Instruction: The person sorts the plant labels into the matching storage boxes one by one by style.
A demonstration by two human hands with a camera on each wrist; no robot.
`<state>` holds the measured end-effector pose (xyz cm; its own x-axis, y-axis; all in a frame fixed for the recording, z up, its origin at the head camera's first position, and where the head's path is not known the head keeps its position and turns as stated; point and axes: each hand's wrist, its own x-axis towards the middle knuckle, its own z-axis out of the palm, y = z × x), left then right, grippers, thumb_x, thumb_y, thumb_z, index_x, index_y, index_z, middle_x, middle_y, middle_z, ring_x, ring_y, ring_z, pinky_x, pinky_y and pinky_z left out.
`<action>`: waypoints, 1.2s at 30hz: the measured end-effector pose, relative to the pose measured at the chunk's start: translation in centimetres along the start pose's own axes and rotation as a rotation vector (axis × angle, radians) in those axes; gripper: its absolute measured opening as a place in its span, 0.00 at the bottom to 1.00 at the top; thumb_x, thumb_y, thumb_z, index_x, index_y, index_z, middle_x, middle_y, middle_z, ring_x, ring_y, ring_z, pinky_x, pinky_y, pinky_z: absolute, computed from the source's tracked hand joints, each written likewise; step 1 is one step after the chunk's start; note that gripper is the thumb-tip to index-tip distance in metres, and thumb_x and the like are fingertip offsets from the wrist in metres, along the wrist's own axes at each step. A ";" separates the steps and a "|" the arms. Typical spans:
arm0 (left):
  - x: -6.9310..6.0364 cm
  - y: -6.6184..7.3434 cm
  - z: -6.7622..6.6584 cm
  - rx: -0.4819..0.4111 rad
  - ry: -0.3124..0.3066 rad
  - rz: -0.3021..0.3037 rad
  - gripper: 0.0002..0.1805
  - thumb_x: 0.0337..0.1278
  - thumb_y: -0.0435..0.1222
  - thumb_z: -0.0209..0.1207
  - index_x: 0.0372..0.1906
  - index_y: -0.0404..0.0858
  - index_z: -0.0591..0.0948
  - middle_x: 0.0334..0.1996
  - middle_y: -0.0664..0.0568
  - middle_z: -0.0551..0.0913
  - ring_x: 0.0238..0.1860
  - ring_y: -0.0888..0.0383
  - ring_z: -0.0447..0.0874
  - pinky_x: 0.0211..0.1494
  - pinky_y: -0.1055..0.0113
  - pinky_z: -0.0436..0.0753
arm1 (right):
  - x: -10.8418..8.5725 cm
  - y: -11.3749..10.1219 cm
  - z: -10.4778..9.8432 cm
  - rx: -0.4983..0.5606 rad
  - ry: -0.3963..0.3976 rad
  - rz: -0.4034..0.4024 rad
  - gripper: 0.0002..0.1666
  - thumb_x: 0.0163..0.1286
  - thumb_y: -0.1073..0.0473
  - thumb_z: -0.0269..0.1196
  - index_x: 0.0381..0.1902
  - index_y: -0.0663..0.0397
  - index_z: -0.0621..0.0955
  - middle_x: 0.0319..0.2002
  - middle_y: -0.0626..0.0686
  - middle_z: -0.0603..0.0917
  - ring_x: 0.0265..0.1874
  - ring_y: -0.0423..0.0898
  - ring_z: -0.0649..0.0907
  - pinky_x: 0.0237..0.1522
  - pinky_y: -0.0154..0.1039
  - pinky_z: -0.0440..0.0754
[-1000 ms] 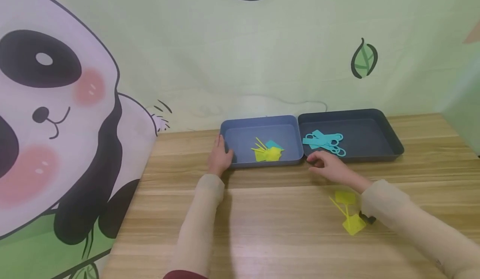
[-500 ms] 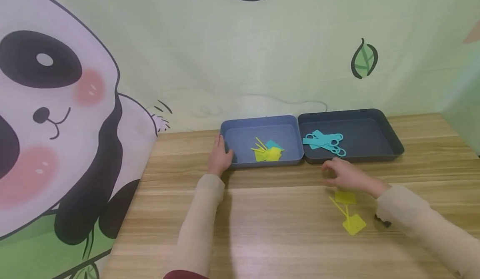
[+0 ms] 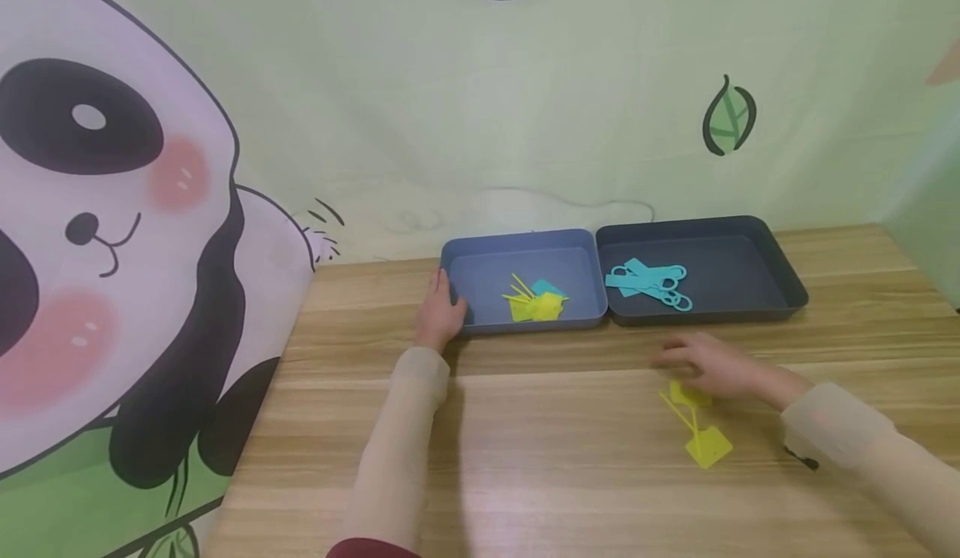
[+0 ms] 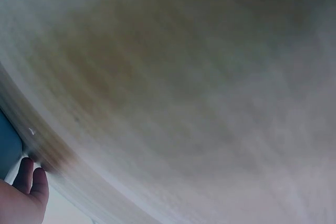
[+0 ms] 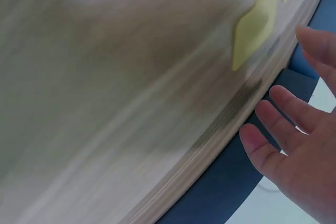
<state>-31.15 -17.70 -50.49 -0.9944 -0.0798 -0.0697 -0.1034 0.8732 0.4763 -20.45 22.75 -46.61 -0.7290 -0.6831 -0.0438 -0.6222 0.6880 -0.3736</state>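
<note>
My left hand (image 3: 438,314) rests against the left wall and near corner of the blue tray (image 3: 480,248), fingers along its outer side. In that tray lie several yellow tags with thin tails (image 3: 546,306) and a flat teal piece (image 3: 547,289). My right hand (image 3: 712,364), fingers spread and holding nothing in the right wrist view, hovers over a pair of yellow tags (image 3: 707,445) on the table. It partly hides the farther tag. The right palm (image 5: 315,156) also shows in the right wrist view. The left fingertips (image 4: 38,179) appear at the lower left of the left wrist view.
A dark tray (image 3: 738,270) adjoins the blue one on its right, with several teal ringed tags (image 3: 651,281) inside. Both stand on the wooden table (image 3: 555,441) before a printed cloth wall (image 3: 585,82). A small dark object (image 3: 804,459) shows by the right cuff.
My right hand has drawn back from the front of the trays, moving right and nearer, over the yellow tags. The left hand and both trays stay where they were.
</note>
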 end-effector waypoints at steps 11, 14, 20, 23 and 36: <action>0.2 0.0 0.0 0.008 -0.010 -0.016 0.37 0.57 0.46 0.43 0.69 0.38 0.46 0.70 0.50 0.42 0.69 0.52 0.48 0.66 0.55 0.58 | -1.8 0.3 0.6 0.014 -0.075 0.125 0.32 0.48 0.62 0.63 0.55 0.47 0.74 0.61 0.67 0.62 0.59 0.67 0.59 0.55 0.64 0.60; 0.2 0.0 0.0 0.013 -0.009 -0.014 0.37 0.57 0.46 0.43 0.69 0.38 0.46 0.70 0.50 0.42 0.69 0.52 0.48 0.66 0.55 0.59 | -2.1 0.3 0.9 0.019 -0.069 0.144 0.32 0.49 0.61 0.64 0.56 0.45 0.74 0.63 0.66 0.60 0.61 0.66 0.57 0.55 0.66 0.58; 0.2 -0.1 0.1 0.017 0.002 -0.008 0.37 0.57 0.46 0.43 0.69 0.37 0.46 0.70 0.50 0.42 0.69 0.52 0.48 0.66 0.55 0.58 | -2.3 0.0 1.1 0.023 -0.067 0.152 0.32 0.50 0.61 0.64 0.56 0.42 0.73 0.63 0.66 0.59 0.61 0.67 0.55 0.54 0.68 0.57; 0.1 -0.1 0.1 0.023 0.003 -0.003 0.37 0.57 0.47 0.43 0.69 0.37 0.46 0.70 0.50 0.42 0.69 0.52 0.49 0.66 0.55 0.59 | -2.2 -0.1 1.1 0.031 -0.082 0.160 0.32 0.50 0.62 0.63 0.56 0.41 0.73 0.64 0.66 0.58 0.61 0.67 0.54 0.54 0.68 0.57; 0.0 0.1 0.1 0.031 0.012 -0.012 0.37 0.57 0.46 0.43 0.69 0.38 0.47 0.70 0.52 0.42 0.66 0.49 0.55 0.60 0.54 0.66 | -1.7 0.4 1.9 0.034 0.011 0.103 0.26 0.52 0.59 0.64 0.52 0.48 0.77 0.61 0.68 0.62 0.59 0.67 0.60 0.54 0.65 0.60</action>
<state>-31.18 -17.63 -50.52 -0.9933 -0.0958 -0.0650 -0.1149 0.8865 0.4482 -18.95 23.75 -48.46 -0.7918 -0.6065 -0.0729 -0.5343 0.7455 -0.3984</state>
